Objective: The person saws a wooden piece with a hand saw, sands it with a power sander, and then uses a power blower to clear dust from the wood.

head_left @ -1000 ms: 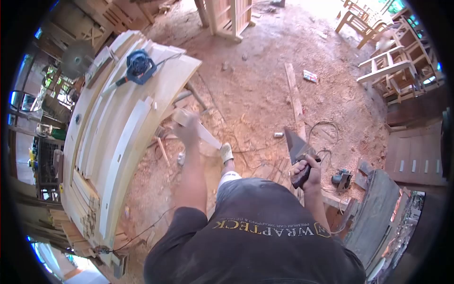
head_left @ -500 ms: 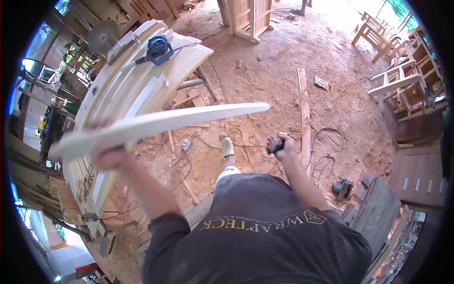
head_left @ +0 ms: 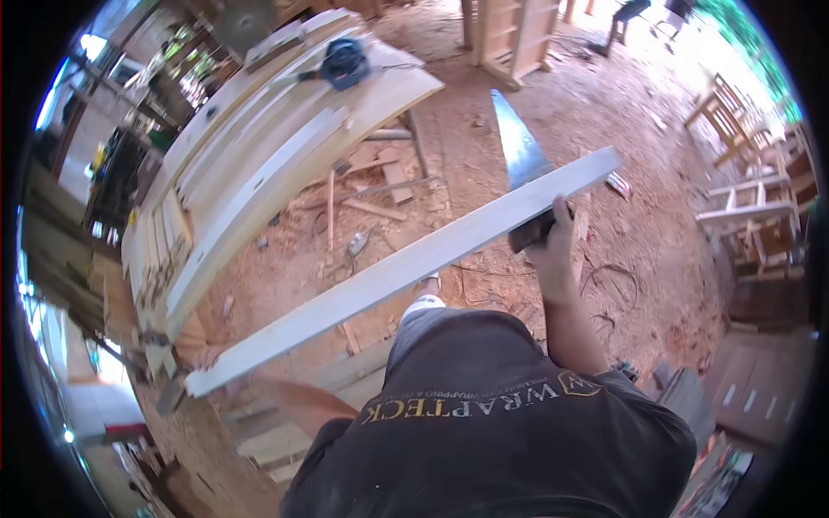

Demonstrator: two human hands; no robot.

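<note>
- Head view: your left hand (head_left: 207, 356) grips the low near end of the long plank (head_left: 406, 268), fingers wrapped round it from below and mostly hidden behind the wood, so how tightly they close is hard to tell.
- The plank runs slantwise across your body, rising from lower left to its far end at upper right, held in the air above the sawdust floor (head_left: 484, 173).
- Your right hand (head_left: 553, 233) is closed on the dark handle of a handsaw (head_left: 518, 147), whose blade sticks up behind the plank's far part.
- The plank looks pale, planed, flat, thin and straight-edged. It probably handles stiff and fairly light but unwieldy from one end; a hold nearer the middle would balance it better.
- The counter (head_left: 259, 164) to your left carries stacked boards and a blue power tool (head_left: 344, 62).
</note>
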